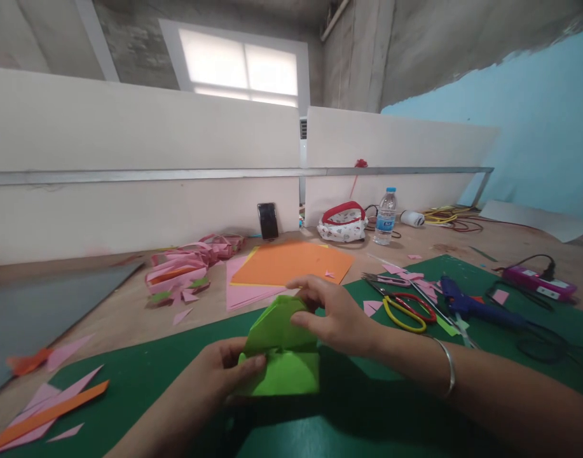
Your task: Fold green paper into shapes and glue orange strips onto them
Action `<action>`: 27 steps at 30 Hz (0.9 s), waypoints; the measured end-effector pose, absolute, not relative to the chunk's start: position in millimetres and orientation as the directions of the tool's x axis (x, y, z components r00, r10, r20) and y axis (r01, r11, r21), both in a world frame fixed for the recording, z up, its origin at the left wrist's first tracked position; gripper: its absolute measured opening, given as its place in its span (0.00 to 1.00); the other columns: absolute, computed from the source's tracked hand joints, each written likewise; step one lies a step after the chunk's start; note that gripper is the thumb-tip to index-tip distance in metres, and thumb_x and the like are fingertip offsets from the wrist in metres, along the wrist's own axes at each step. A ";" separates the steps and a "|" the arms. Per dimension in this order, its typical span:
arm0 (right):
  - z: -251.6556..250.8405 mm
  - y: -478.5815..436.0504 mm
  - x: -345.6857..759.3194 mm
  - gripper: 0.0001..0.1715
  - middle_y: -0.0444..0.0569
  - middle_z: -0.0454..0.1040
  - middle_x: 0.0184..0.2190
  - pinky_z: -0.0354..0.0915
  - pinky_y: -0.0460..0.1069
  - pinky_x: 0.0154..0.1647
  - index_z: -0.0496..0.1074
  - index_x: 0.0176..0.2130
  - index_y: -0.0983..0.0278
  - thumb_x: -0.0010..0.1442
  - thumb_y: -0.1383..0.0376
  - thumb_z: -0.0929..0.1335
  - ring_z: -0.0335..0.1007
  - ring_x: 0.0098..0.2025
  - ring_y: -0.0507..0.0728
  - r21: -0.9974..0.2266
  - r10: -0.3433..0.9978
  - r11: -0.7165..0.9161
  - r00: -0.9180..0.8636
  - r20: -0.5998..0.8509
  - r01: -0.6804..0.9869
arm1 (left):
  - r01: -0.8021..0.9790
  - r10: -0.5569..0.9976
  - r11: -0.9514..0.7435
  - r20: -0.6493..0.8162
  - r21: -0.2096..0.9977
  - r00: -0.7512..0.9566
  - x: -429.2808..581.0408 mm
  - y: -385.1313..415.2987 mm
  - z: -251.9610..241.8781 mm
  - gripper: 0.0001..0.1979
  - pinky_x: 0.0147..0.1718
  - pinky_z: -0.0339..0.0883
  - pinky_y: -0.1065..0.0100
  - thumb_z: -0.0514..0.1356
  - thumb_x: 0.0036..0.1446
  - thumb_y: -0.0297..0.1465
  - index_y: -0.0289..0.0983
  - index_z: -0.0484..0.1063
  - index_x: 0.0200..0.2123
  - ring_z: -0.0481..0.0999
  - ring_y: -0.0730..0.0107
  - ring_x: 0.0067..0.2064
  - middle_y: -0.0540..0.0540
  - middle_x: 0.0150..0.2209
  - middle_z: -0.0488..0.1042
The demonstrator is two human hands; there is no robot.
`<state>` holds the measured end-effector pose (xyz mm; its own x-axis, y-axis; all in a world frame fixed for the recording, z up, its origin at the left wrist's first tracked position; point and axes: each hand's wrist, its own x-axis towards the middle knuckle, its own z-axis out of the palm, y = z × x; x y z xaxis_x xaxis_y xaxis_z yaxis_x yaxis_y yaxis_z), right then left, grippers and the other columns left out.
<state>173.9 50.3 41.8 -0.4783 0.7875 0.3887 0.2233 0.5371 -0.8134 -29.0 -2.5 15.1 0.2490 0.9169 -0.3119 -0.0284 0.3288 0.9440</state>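
Observation:
A folded piece of bright green paper (286, 372) is held up over the dark green cutting mat (177, 346). My left hand (224, 372) pinches its left edge, thumb lying on the front face. At the upper right of the paper, my right hand (332, 312) grips the top part between thumb and fingers. A crease crosses the middle of the sheet between the two hands. The fingers behind the paper are partly hidden. Just beyond my right hand lies a stack of orange paper (286, 261) with pink sheets (241, 298) beneath it.
Scissors with red and yellow handles (405, 312) and a blue glue gun (477, 308) lie on the right. Pink and orange strips (53, 407) are at the lower left, pink scraps (191, 264) farther back. A phone (267, 221), a pouch (342, 224) and a water bottle (385, 219) stand behind.

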 end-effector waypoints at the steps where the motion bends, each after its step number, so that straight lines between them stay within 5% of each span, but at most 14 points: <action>1: 41.1 51.0 174.0 0.27 0.46 0.73 0.34 0.64 0.49 0.37 0.65 0.52 0.66 0.52 0.67 0.70 0.67 0.34 0.53 -0.832 0.810 0.500 -0.469 0.351 0.241 | -0.031 0.925 0.317 -0.301 0.948 0.232 -29.4 -2.2 16.4 0.19 0.31 0.68 0.68 0.70 0.41 0.40 0.37 0.79 0.37 0.76 0.66 0.29 0.47 0.25 0.78; 4: 36.8 54.4 172.8 0.39 0.51 0.75 0.39 0.66 0.51 0.39 0.62 0.55 0.66 0.46 0.64 0.74 0.70 0.39 0.57 -0.904 0.858 0.344 -0.476 0.193 0.253 | -0.039 0.949 0.282 -0.273 0.959 0.159 -30.9 -1.8 21.6 0.19 0.31 0.69 0.67 0.68 0.44 0.40 0.38 0.78 0.40 0.77 0.64 0.30 0.46 0.29 0.80; 9: 24.1 59.5 165.9 0.22 0.45 0.75 0.33 0.67 0.50 0.40 0.71 0.43 0.64 0.45 0.72 0.70 0.73 0.38 0.56 -0.989 0.770 0.143 -0.626 0.125 -0.022 | -0.041 0.964 0.255 -0.251 0.966 0.089 -30.2 -3.3 26.0 0.18 0.29 0.68 0.71 0.68 0.45 0.39 0.38 0.78 0.40 0.78 0.65 0.28 0.46 0.28 0.81; 19: 22.7 56.5 163.2 0.17 0.43 0.74 0.30 0.66 0.48 0.37 0.71 0.37 0.65 0.44 0.74 0.70 0.72 0.34 0.54 -0.982 0.812 0.183 -0.556 0.175 -0.041 | -0.176 0.938 0.344 -0.345 0.922 0.022 -19.3 -4.7 22.7 0.24 0.40 0.75 0.61 0.72 0.39 0.34 0.36 0.75 0.42 0.80 0.58 0.39 0.42 0.36 0.81; 27: 25.3 58.9 165.6 0.13 0.45 0.71 0.30 0.64 0.46 0.30 0.65 0.38 0.64 0.61 0.57 0.65 0.69 0.32 0.52 -0.965 0.879 0.263 -0.414 0.237 0.004 | -0.319 0.915 0.332 -0.385 0.888 -0.117 -11.1 -7.9 39.1 0.05 0.33 0.76 0.73 0.64 0.52 0.29 0.35 0.76 0.33 0.79 0.72 0.31 0.46 0.31 0.80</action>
